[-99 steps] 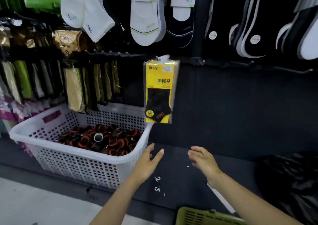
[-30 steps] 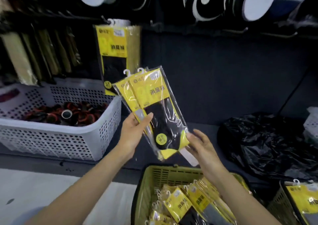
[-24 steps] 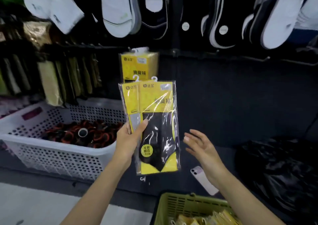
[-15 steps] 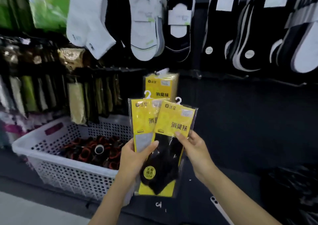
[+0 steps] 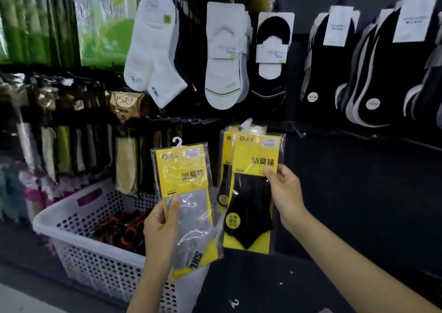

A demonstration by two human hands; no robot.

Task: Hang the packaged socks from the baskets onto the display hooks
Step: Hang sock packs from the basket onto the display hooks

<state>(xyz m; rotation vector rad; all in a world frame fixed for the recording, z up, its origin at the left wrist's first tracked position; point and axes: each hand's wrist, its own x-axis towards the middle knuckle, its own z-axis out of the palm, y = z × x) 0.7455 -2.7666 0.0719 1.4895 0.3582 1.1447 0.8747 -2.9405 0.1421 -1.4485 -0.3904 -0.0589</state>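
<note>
Only one view is given, taken from the person's head. The display wall [image 5: 358, 181] is faced from close by, with a slight downward tilt. Forearms are seen entering from the lower edge. The left hand [image 5: 159, 231] with the grey sock pack [image 5: 184, 169] and the right hand [image 5: 285, 193] with the black sock pack [image 5: 251, 205] are framed centrally.

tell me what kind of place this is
Probably a shop's sock display: carded socks hang in rows on the wall, the left hand holds a grey-sock pack, the right hand a black-sock pack.
</note>
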